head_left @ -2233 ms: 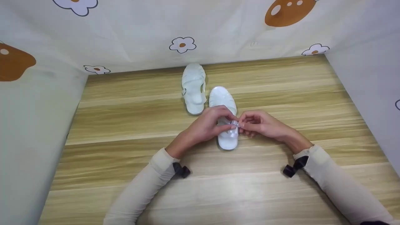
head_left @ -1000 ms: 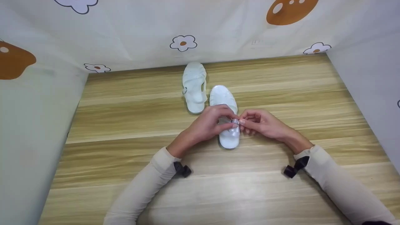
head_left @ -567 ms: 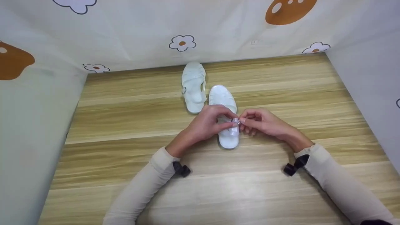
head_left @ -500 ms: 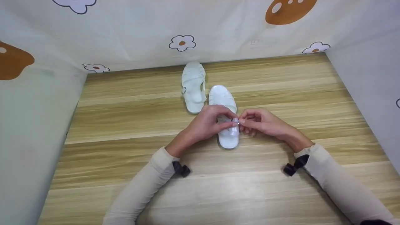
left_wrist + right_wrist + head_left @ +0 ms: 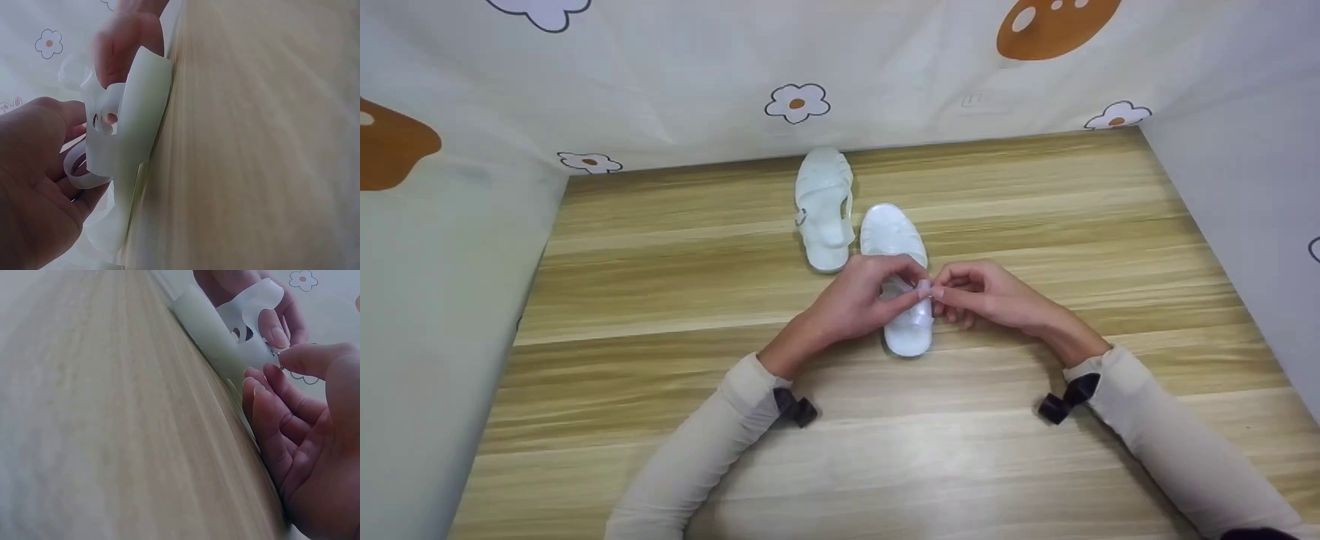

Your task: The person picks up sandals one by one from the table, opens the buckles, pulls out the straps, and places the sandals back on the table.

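A white sandal [image 5: 892, 234] lies on the wooden floor between both hands, toe pointing at the far wall. My left hand [image 5: 861, 296] reaches over it from the left and pinches its strap [image 5: 924, 286] between thumb and fingers. From the right, my right hand [image 5: 988, 298] pinches at the strap's outer side, where a small metal buckle [image 5: 277, 354] shows in the right wrist view. Fingertips cover most of that buckle. In the left wrist view, the pale heel [image 5: 145, 95] stands close to the floor, with a looped strap [image 5: 84, 179] beside the left fingers.
The matching white sandal [image 5: 825, 206] lies farther off to the left, its toe near the patterned wall [image 5: 682, 82]. Wood-grain floor [image 5: 675, 255] stretches around the pair. A plain wall [image 5: 1245, 187] borders the right side.
Both hands stay at the strap with only small finger shifts. The left thumb has edged up along the strap, and the shiny buckle visible earlier between the fingertips is now mostly covered.
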`<state>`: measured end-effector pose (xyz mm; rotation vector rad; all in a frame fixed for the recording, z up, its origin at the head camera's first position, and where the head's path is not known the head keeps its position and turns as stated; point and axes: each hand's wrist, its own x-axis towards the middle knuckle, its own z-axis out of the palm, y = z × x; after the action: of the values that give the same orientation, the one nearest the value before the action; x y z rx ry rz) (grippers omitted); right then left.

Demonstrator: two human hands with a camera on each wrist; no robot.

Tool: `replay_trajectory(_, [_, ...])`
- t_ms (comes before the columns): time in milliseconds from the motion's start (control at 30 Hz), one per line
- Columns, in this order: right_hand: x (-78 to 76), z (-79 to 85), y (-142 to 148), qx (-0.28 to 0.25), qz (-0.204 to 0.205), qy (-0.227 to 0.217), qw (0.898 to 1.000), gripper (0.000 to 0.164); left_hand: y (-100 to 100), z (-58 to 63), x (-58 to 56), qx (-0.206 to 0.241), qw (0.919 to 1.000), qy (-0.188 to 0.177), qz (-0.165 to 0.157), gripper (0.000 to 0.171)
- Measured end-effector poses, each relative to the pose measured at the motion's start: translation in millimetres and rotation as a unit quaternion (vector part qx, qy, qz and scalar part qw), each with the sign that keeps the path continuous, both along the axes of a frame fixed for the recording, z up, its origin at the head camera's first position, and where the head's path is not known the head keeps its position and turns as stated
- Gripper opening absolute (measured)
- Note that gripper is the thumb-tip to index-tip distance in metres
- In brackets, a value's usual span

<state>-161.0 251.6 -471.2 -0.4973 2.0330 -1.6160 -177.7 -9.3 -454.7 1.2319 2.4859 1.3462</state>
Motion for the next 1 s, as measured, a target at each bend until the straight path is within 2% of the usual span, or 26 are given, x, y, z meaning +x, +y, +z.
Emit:
replay_trajectory(167, [0.3,-0.6,-0.6,0.002,-0.005,-0.006,1.0,0.027,0.2,0.8,2.1,-0.022,0.9997,0.007,0.008,0.017])
replay_trajectory(433, [-0.1,-1.9,-1.5,0.002,-0.004,-0.006,1.0,0.026,0.0,1.2,2.9,-0.053,0.9985,-0.014,0.009,0.017])
replay_trajectory(600, [-0.1,-2.5,-2.4,-0.002,-0.012,-0.009,1.0,0.024,-1.4,1.2,0.9,-0.036,0.9993,-0.003,-0.005,0.017])
replay_trajectory(800, [1.3,-5.6,-1.7,-0.028,-0.032,0.01,0.999,0.024,-1.1,2.2,0.2,-0.011,0.9997,0.02,-0.012,0.016])
replay_trajectory(1000, [0.9,-7.9,-0.5,-0.027,-0.04,0.041,0.998,0.03,-1.2,4.2,-0.4,-0.004,0.9999,0.001,-0.009,0.016])
